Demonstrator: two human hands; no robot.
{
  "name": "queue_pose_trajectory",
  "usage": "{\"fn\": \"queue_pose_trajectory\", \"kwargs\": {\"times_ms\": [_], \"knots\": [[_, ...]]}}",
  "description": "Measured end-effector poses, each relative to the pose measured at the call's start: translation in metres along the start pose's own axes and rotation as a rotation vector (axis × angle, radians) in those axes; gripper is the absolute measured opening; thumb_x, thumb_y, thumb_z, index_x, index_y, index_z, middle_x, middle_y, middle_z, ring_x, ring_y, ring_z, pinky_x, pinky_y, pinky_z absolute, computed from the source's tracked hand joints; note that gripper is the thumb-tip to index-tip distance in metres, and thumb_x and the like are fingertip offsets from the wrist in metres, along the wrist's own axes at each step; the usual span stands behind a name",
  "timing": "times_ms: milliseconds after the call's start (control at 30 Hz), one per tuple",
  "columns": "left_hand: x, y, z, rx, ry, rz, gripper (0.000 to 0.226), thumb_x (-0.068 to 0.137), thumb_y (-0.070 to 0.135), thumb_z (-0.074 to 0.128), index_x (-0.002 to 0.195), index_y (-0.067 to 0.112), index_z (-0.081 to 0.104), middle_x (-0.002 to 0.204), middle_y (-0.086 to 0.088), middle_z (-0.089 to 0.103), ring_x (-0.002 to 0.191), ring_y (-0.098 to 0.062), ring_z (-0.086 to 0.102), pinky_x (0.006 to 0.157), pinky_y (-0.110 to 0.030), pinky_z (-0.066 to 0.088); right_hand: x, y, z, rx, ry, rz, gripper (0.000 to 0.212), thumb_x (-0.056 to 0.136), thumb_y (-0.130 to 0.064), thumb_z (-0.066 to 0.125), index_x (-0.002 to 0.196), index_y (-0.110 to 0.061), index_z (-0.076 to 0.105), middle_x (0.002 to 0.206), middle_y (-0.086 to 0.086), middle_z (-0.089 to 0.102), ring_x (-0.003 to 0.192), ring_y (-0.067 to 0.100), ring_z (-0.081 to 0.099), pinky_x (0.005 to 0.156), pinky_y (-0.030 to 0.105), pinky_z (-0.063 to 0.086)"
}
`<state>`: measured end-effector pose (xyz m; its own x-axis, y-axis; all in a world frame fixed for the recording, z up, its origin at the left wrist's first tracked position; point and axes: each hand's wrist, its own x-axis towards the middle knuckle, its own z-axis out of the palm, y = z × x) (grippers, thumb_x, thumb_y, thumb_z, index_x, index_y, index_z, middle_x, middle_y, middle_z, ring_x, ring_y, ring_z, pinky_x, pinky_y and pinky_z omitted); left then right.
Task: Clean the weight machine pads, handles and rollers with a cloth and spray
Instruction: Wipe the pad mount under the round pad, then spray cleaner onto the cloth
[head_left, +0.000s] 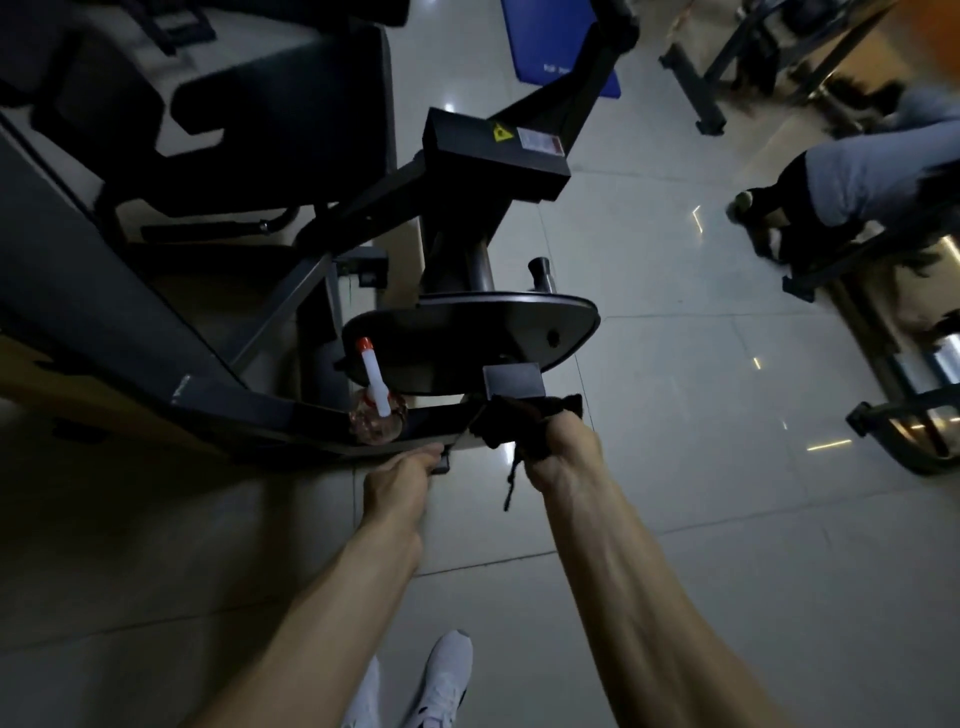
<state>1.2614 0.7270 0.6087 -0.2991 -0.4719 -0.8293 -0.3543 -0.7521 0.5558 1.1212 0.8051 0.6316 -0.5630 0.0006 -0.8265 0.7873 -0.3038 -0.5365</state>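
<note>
Head view, dim light: the right hand (558, 452) is closed round a bunched black cloth (519, 421), pressing it against the weight machine (488, 156) just under the small block (511, 382) below its oval plate (467, 338), likely scrubbing that part. The left hand (400, 478) curls its fingers over the near end of the base rail (260, 410), probably to steady a low bend. The spray bottle (376, 410) stands upright on that rail end, just beside the left hand, parked within reach.

yellow warning triangle (502, 134) on machine housing (483, 169), label (540, 141) beside it illegible
</note>
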Motion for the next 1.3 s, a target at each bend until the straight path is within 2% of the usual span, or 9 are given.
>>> {"fn": "queue_pose_trajectory", "kwargs": {"times_ms": [200,333,467,567,733,833,1000,1200,1300], "knots": [[-0.060,0.020,0.004,-0.233,-0.327,-0.168,0.062,0.088,0.073,0.056,0.118,0.022,0.074,0.121,-0.009,0.072,0.119,-0.029,0.062,0.108,-0.053,0.045,-0.104,0.002,-0.009,-0.772,-0.399,-0.234,0.034,0.093,0.007,0.051,0.116,-0.015,0.065,0.103,0.015,0.076,0.090,0.026,0.075,0.085,0.043,0.063],[-0.069,0.031,-0.030,-0.404,-0.345,-0.098,0.053,0.088,0.060,0.066,0.116,0.015,0.078,0.117,-0.014,0.075,0.113,-0.028,0.071,0.102,-0.044,0.051,-0.129,0.035,0.006,-1.227,-0.626,-0.257,0.033,0.091,-0.015,0.062,0.123,-0.020,0.063,0.111,0.004,0.072,0.101,0.016,0.071,0.093,0.038,0.060],[-0.043,0.041,-0.065,-0.419,-0.086,-0.029,0.052,0.079,0.048,0.077,0.123,0.019,0.074,0.116,-0.010,0.076,0.109,-0.030,0.072,0.100,-0.047,0.054,-0.141,0.054,0.037,-0.998,-0.601,-0.228,0.018,0.092,-0.024,0.065,0.100,-0.012,0.077,0.097,0.012,0.077,0.096,0.022,0.074,0.084,0.041,0.060],[-0.016,0.048,-0.083,-0.483,0.089,-0.024,0.076,0.065,0.049,0.085,0.130,0.017,0.065,0.121,-0.009,0.073,0.102,-0.028,0.073,0.079,-0.040,0.060,-0.110,0.069,0.062,-1.055,-0.381,-0.494,0.023,0.082,-0.037,0.071,0.098,-0.020,0.070,0.094,0.000,0.074,0.090,0.022,0.072,0.085,0.042,0.061],[-0.021,0.067,-0.098,-0.507,0.041,-0.027,0.035,0.091,0.026,0.074,0.121,0.011,0.066,0.103,-0.010,0.077,0.082,-0.024,0.075,0.063,-0.036,0.059,-0.034,0.096,0.095,-1.356,-0.310,-0.555,0.061,0.081,-0.049,0.071,0.134,-0.025,0.054,0.127,0.005,0.061,0.103,0.022,0.068,0.090,0.046,0.060],[-0.015,0.065,-0.106,-0.481,0.035,-0.036,0.061,0.076,0.036,0.085,0.129,0.013,0.065,0.112,-0.010,0.075,0.096,-0.029,0.074,0.071,-0.039,0.059,-0.020,0.108,0.094,-1.467,-0.328,-0.569,0.026,0.089,-0.046,0.067,0.106,-0.027,0.062,0.097,0.000,0.070,0.085,0.018,0.071,0.081,0.046,0.061],[-0.028,0.068,-0.106,-0.325,0.072,0.008,0.130,0.025,0.084,0.086,0.135,0.019,0.060,0.119,-0.011,0.072,0.105,-0.035,0.071,0.094,-0.053,0.057,-0.043,0.096,0.081,-1.413,-0.337,-0.641,0.018,0.099,-0.036,0.065,0.103,-0.019,0.068,0.084,-0.006,0.067,0.076,0.013,0.068,0.071,0.037,0.061],[-0.085,0.112,-0.049,-0.214,-0.177,0.083,0.076,0.085,0.081,0.051,0.115,0.015,0.075,0.108,-0.014,0.077,0.095,-0.033,0.076,0.092,-0.050,0.057,-0.112,-0.001,0.047,-1.199,-0.411,-0.743,0.014,0.098,-0.042,0.066,0.098,-0.028,0.069,0.085,-0.008,0.072,0.074,0.009,0.070,0.065,0.030,0.059],[-0.112,0.136,0.016,-0.130,-0.139,0.154,0.078,0.065,0.074,0.075,0.114,0.012,0.074,0.109,-0.017,0.076,0.094,-0.037,0.075,0.084,-0.057,0.061,-0.135,-0.080,0.026,-1.089,-0.332,-0.859,0.018,0.097,-0.042,0.065,0.092,-0.026,0.071,0.084,-0.006,0.074,0.074,0.010,0.071,0.069,0.035,0.060]]}}
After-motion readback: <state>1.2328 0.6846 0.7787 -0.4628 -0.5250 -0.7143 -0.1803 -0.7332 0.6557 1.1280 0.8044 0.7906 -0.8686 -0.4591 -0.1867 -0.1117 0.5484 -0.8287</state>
